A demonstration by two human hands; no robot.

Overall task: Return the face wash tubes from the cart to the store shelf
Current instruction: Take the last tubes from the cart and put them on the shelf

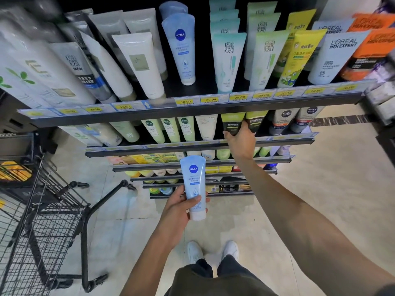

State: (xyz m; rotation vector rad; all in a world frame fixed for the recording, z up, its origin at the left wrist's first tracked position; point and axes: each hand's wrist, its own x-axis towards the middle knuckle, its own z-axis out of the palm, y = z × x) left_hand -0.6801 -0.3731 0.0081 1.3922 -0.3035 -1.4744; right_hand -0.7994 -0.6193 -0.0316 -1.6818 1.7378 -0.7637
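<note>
The left hand (178, 207) clasped the pale blue soft-plastic Nivea tube (194, 186) low on its body, cap down; light and squashy, it probably wanted a gentle mid-body grip. Farther off, the right hand (240, 138) grasped a green-and-black tube (233, 123) on the second black shelf (201, 147).

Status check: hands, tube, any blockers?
Left hand grips blue Nivea tube, upright, below the shelves. Right hand on green-and-black tube, second shelf. Matching Nivea row on top shelf; nothing blocking it.
</note>
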